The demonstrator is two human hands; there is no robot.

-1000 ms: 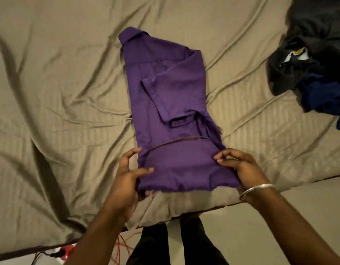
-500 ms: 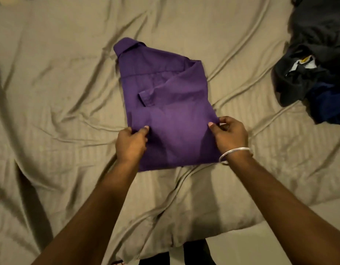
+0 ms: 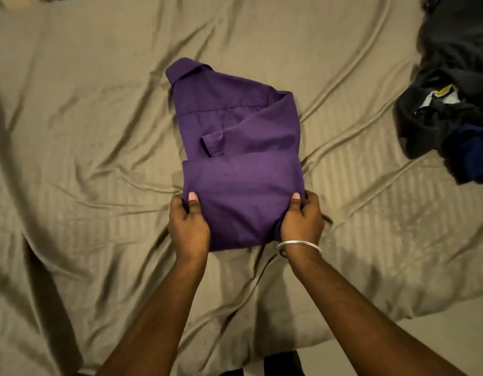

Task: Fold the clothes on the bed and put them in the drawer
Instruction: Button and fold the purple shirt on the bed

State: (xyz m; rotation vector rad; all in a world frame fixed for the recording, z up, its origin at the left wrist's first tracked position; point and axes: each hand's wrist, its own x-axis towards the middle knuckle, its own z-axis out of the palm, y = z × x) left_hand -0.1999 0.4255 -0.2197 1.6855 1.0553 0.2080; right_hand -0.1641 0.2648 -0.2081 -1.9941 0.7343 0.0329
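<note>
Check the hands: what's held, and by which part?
Both hold the purple shirt. Left hand grips the left side of its folded lower half, right hand the right side, thumbs on top, fingers underneath.

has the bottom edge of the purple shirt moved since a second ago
Yes. Both hands, left hand and right hand, have folded the purple shirt hem up, away from the bed's near edge, toward the collar.
</note>
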